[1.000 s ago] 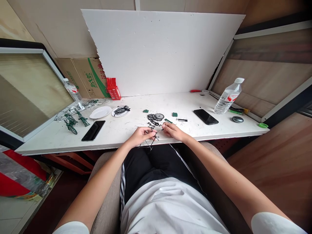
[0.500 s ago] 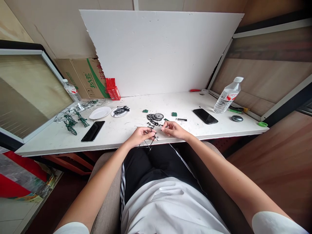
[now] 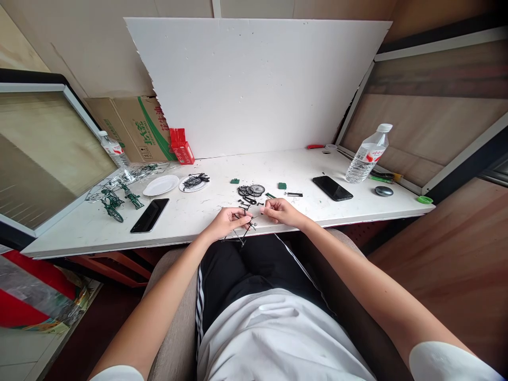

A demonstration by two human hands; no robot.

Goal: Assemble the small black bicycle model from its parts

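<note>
Over the table's front edge, my left hand point(image 3: 227, 222) is closed on a thin black model bicycle frame point(image 3: 240, 238), whose lower part hangs below the fingers. My right hand point(image 3: 284, 212) is close beside it in a pinch. A thin sliver shows at its fingertips, too small to name, reaching toward the frame. Just beyond the hands lie small spoked black wheels point(image 3: 257, 190) and other small black parts. Two green pieces point(image 3: 282, 186) sit behind them, and a narrow black strip point(image 3: 294, 194) lies to the right.
A paper plate point(image 3: 161, 185), a plate of black parts point(image 3: 194, 182), a phone point(image 3: 150, 215) and green model bicycles point(image 3: 112, 203) are on the left. Right are another phone point(image 3: 332, 188), a water bottle point(image 3: 368, 153) and a round metallic disc point(image 3: 383, 191). A white board point(image 3: 257, 84) stands behind.
The view has shifted slightly. Both hands keep nearly the same pose around the bicycle frame, with no clear change in what they hold.
</note>
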